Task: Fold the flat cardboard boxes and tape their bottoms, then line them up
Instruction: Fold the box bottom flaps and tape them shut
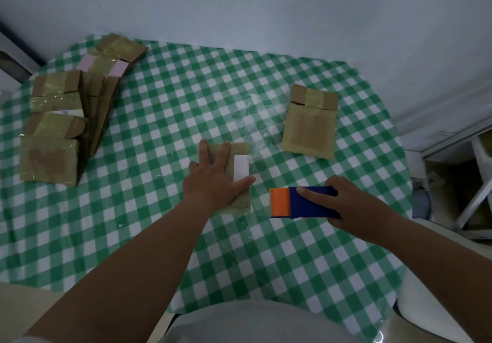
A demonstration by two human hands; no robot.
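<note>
A small cardboard box (239, 153) with a white label lies at the table's middle. My left hand (213, 180) presses flat on top of it, fingers spread. Just to its right, my right hand (346, 204) grips a blue and orange tape dispenser (292, 202), its orange end facing the box. Another taped cardboard box (310, 123) lies flat further back on the right. A pile of taped flat boxes (69, 113) sits at the table's left.
The round table (186, 97) wears a green and white checked cloth under clear plastic. A pale wall stands behind it. White shelving (468, 183) is at the right, a chair back edge at lower right.
</note>
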